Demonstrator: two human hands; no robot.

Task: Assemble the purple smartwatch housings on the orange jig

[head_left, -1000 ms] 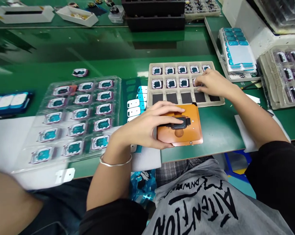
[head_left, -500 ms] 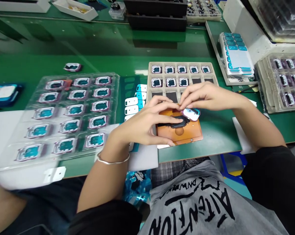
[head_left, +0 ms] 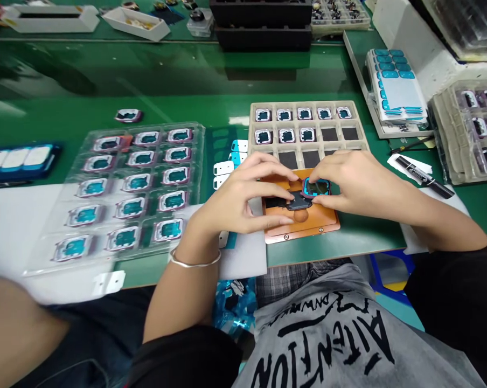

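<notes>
Below the near edge of the green workbench [head_left: 373, 240] lies crinkled blue film [head_left: 234, 308]. A second person's arm [head_left: 21, 318] occupies the near left corner.

At near centre, an orange fixture plate [head_left: 304, 225] rests on the bench and carries a black block [head_left: 298, 202]. Left hand [head_left: 254, 193]: fingers spread wide, covering the plate's left part; contact with the block cannot be determined. Right hand [head_left: 346, 178]: thumb and fingers gripping a watch housing [head_left: 317, 187] over the plate's right side. This hand obstructs the near right cells of the beige tray beyond.

White-and-blue labels [head_left: 223, 168] lie left of the plate, partly behind the left hand. A black pen [head_left: 424, 176] lies to the right.

Containers: the clear tray [head_left: 157, 186], left, holds fifteen housings. The beige tray [head_left: 308, 146], beyond the plate, holds five in its far row and three at left in its middle row; the other visible cells show black pads. Stacked trays [head_left: 445, 129], right, hold more housings.

At the far side stand a black box [head_left: 263, 36] and an open white box [head_left: 136, 24] containing small yellowish parts.
</notes>
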